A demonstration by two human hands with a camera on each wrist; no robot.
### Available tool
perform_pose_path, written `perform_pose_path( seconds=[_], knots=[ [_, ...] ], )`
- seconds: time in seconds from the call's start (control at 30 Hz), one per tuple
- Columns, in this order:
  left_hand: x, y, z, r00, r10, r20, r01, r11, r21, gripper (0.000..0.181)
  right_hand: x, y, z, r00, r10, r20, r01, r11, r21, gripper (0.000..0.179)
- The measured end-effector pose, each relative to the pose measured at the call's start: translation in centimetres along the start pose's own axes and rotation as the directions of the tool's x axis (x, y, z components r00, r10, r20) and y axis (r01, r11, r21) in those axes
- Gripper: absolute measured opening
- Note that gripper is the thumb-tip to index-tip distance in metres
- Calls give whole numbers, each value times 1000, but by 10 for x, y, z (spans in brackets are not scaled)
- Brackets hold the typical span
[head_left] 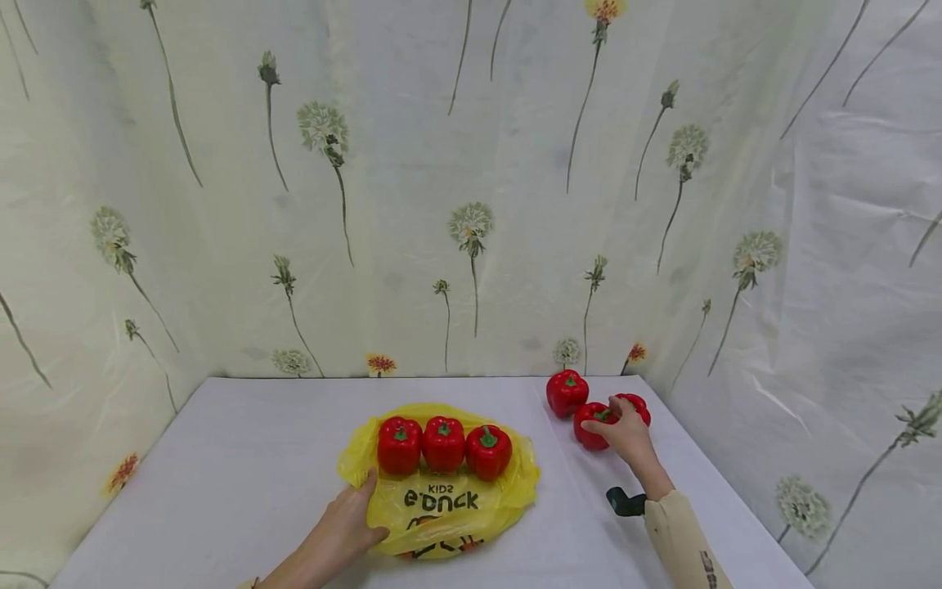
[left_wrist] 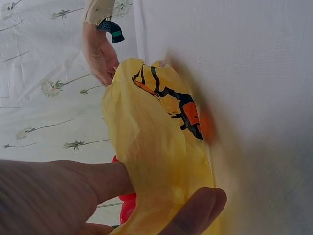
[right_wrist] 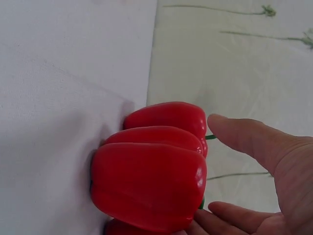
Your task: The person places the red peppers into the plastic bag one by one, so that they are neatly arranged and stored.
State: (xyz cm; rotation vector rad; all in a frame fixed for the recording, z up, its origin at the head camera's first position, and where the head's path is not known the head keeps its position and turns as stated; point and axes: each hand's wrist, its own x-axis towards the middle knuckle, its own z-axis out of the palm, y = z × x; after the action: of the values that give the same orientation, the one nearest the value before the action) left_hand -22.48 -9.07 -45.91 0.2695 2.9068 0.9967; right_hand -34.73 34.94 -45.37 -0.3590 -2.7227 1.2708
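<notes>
Three red bell peppers, the left one, the middle one and the right one, stand in a row on a yellow plastic bag with dark print. My left hand holds the bag's near left edge, thumb and fingers on either side of the film. Over at the right is a second group of peppers: a back one, a front one and one partly hidden. My right hand reaches over the front pepper, thumb and fingers spread around its stem side.
A white cloth covers the table. Behind and beside it hangs a pale curtain printed with dandelions. A dark curved device sits at my right wrist, by the beige sleeve.
</notes>
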Motion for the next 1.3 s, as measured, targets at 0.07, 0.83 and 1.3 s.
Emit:
perform_pose_path(
  seconds=[0.07,0.83,1.3],
  knots=[
    [0,0,0,1000,3,-1,-3,1000,-4,87,0,1,0,1000,-2,-8,2,1000,-4,90],
    [1,1,2,1000,-8,10,8,1000,3,87,1,23,31,998,65,15,-65,998,18,90],
    [0,0,-1,1000,-6,12,6,1000,-17,88,-4,23,31,996,87,27,-88,995,43,87]
  ],
)
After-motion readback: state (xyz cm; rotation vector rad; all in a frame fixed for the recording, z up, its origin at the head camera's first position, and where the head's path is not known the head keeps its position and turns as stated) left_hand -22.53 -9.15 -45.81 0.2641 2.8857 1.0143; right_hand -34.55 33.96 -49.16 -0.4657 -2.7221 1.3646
